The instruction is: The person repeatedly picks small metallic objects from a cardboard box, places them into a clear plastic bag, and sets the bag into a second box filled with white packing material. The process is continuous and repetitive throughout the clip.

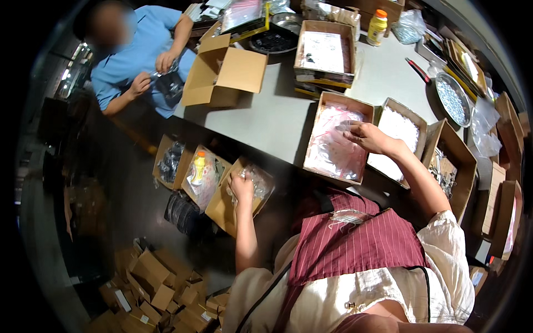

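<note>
Visibility is poor at the left hand (241, 187), positioned over an open cardboard carton (218, 213); its grip cannot be determined. Glossy, wrinkled plastic bags (335, 151) lie in a rectangular cardboard box (332, 178) on the desk (261, 125), beneath the right hand (367, 137), whose grip is likewise indeterminate.

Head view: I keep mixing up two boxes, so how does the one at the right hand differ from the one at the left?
The box at the right hand stands on the table; the box at the left hand sits lower, beyond its edge. The table box looks nearly full of red-striped clear bags; the lower box shows clear plastic and more bare cardboard. Both are open-topped cardboard.
</note>
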A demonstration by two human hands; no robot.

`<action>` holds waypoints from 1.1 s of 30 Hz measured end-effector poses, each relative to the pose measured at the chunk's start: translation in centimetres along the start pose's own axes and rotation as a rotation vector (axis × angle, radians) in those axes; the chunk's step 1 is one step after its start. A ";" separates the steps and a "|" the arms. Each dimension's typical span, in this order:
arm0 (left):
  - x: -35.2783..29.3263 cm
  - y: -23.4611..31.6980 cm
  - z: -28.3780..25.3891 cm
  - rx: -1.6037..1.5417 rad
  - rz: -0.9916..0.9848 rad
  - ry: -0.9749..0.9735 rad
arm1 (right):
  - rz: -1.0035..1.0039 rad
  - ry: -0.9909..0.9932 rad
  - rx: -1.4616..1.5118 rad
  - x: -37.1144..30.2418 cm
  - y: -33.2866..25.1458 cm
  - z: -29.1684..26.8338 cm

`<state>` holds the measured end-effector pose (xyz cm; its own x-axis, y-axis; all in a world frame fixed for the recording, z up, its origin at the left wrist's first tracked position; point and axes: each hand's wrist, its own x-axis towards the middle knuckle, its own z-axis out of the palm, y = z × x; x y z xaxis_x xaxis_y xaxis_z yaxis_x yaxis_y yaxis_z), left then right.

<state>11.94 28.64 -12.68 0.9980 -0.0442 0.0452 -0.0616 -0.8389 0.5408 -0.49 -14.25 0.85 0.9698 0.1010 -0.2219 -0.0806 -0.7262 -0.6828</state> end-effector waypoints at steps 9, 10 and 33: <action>-3.2 23.6 -1.6 -1.122 0.255 -0.674 | -0.160 -0.016 0.467 -5.0 -3.6 -1.3; -2.8 24.4 -0.9 -1.195 0.221 -0.863 | -0.183 0.012 0.476 -5.5 -3.4 -1.2; -2.3 30.9 3.1 -0.045 0.554 -0.400 | 0.296 0.065 -0.406 -9.7 8.4 3.7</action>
<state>7.83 1.18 1.35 0.7470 -0.6646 0.0162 -0.5566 -0.6120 0.5617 -11.46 -18.85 -5.27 0.9321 -0.1827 -0.3126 -0.2712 -0.9244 -0.2684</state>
